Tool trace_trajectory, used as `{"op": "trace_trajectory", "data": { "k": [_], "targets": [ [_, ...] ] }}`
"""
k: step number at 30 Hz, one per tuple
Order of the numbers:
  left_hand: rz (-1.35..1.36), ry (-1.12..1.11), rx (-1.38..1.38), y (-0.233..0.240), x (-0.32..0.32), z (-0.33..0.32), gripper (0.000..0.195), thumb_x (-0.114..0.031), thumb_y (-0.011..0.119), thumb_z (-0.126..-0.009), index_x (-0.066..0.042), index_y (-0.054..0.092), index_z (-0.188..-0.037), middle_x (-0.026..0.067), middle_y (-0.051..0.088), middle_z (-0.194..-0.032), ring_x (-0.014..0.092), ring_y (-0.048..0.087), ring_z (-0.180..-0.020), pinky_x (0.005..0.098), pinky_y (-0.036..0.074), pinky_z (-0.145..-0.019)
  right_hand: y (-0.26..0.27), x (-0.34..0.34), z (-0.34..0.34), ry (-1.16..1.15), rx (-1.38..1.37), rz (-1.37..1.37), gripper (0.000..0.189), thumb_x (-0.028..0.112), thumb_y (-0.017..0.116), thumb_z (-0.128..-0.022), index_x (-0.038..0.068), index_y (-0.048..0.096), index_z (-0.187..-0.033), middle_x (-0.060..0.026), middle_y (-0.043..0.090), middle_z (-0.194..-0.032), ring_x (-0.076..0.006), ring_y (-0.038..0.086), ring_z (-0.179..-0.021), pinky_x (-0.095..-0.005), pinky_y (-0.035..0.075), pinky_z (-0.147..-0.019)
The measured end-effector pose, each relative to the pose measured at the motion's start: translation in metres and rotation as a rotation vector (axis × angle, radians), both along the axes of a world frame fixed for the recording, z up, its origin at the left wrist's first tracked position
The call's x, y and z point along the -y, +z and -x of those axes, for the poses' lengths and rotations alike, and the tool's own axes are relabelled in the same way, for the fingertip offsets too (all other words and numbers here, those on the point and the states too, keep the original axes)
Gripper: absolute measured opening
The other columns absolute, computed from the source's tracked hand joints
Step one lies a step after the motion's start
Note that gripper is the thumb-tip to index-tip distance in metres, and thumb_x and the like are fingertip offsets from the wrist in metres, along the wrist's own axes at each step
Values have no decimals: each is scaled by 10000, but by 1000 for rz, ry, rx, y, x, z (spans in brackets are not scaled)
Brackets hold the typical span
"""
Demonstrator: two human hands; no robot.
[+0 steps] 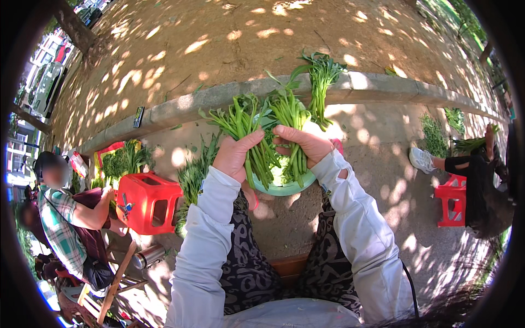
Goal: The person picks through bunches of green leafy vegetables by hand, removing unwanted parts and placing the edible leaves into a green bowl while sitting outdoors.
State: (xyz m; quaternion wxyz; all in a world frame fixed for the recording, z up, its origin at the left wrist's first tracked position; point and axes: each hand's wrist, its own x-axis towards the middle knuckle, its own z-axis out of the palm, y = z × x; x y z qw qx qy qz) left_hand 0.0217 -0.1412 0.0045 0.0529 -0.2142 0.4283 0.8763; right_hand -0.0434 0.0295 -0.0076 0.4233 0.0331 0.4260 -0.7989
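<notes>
My left hand grips a bunch of leafy green stalks, its thumb pressed across the stems. In my right hand is a second bunch of green stalks, the cut ends pointing down towards me. Both bunches are held side by side over a pale green plastic basin. Pale green vegetable pieces show inside the basin between the bunches; the rest of its contents is hidden. Beyond my right hand, another bundle of leafy stalks leans on the stone kerb.
A red plastic stool with scissors on it stands left, beside a heap of long greens. A phone-like device lies by the kerb. A steel flask lies nearby. People sit left and right.
</notes>
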Motion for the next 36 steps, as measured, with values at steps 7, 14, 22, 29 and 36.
{"op": "trace_trajectory", "data": {
  "k": [7, 14, 22, 29, 36],
  "targets": [
    [53, -121, -18, -5, -1, -1, 269, -186, 657, -824, -23, 580, -1023, 62, 617, -884, 180, 604, -758, 331, 518, -679, -4, 11, -6, 140, -420, -114, 246, 108, 684, -779, 48, 604, -1005, -2, 616, -869, -85, 561, -762, -235, 473, -689],
    [155, 31, -2, -7, 16, -2, 209, -214, 640, -840, -54, 579, -959, 18, 562, -792, 136, 567, -700, 318, 503, -658, 5, 3, 0, -61, -187, -200, 166, 55, 649, -774, 3, 590, -920, -69, 615, -737, -148, 588, -668, -265, 491, -573],
    [-203, 297, 25, -1, 40, 0, 208, -250, 552, -872, -75, 533, -982, 18, 507, -732, 142, 481, -611, 337, 447, -638, 1, -30, 29, -635, 113, 315, 198, 230, 658, -827, 121, 510, -752, 4, 455, -614, -117, 444, -526, -276, 398, -477],
    [-207, 96, 74, -2, 18, 0, 189, -179, 568, -855, -68, 578, -1009, 45, 574, -834, 195, 570, -765, 405, 486, -740, 9, -3, 5, -210, -104, -25, 161, 182, 670, -809, 78, 562, -867, -12, 556, -682, -113, 530, -577, -248, 462, -518],
    [-37, 100, -48, -4, -7, 1, 235, -128, 707, -781, -67, 590, -976, 21, 600, -964, 152, 562, -869, 305, 464, -760, 4, 22, -15, -15, -547, -124, 410, 172, 756, -722, 10, 570, -1049, -53, 624, -901, -132, 573, -759, -270, 477, -706]
  ]
}}
